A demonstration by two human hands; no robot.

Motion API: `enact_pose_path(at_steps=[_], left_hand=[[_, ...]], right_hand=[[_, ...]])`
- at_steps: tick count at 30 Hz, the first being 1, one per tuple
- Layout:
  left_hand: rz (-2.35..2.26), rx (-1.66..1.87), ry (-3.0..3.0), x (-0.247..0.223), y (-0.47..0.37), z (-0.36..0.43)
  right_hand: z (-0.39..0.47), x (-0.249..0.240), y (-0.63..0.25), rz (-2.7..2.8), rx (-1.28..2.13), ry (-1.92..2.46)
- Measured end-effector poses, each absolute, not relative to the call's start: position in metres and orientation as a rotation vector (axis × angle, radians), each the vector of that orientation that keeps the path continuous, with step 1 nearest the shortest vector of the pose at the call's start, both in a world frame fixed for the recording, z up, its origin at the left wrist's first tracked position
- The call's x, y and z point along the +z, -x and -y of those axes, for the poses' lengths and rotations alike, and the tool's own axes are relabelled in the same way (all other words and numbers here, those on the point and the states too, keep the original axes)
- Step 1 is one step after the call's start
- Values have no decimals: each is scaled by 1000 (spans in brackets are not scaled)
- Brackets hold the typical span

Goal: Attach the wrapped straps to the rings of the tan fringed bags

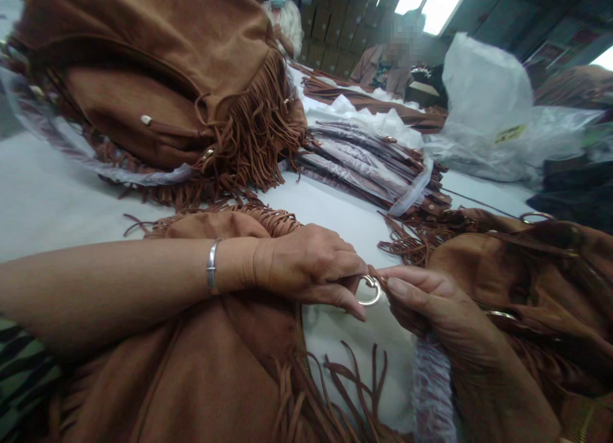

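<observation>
Below the wrist with a silver bracelet (213,267), my left hand (311,264) pinches a shiny silver metal ring (376,291) between thumb and fingers. A short brown strap end meets the ring at its upper right. My right hand (424,296) closes its thumb and fingers on that brown strap (407,316), whose lower length is wrapped in clear plastic (433,392). The hands almost touch. Under my left forearm lies a brown suede-like fringed bag (215,373); its thin fringe strands (357,373) spread over the white table (330,328).
A large fringed brown bag (158,41) stands at the back left. A bundle of plastic-wrapped straps (359,162) lies behind my hands. Another brown bag (522,270) is at the right, near a clear plastic bag (483,105). Two people (287,25) are across the table.
</observation>
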State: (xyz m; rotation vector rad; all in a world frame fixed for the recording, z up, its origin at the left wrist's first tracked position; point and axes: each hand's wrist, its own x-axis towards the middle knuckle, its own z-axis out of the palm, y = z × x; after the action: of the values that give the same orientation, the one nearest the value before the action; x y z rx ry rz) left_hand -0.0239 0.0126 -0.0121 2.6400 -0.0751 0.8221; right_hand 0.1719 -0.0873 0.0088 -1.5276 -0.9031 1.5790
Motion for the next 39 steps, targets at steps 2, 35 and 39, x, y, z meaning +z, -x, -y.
enact_pose_path(at_steps=[2, 35, 39], left_hand=[[74, 817, -2639, -12, 24, -12], [180, 503, -2929, -9, 23, -2], [196, 487, -2896, -8, 24, -2]], right_hand=[[90, 14, -169, 877, 1533, 1531], [88, 17, -183, 1508, 1306, 1653], [87, 16, -184, 1577, 1366, 1632]])
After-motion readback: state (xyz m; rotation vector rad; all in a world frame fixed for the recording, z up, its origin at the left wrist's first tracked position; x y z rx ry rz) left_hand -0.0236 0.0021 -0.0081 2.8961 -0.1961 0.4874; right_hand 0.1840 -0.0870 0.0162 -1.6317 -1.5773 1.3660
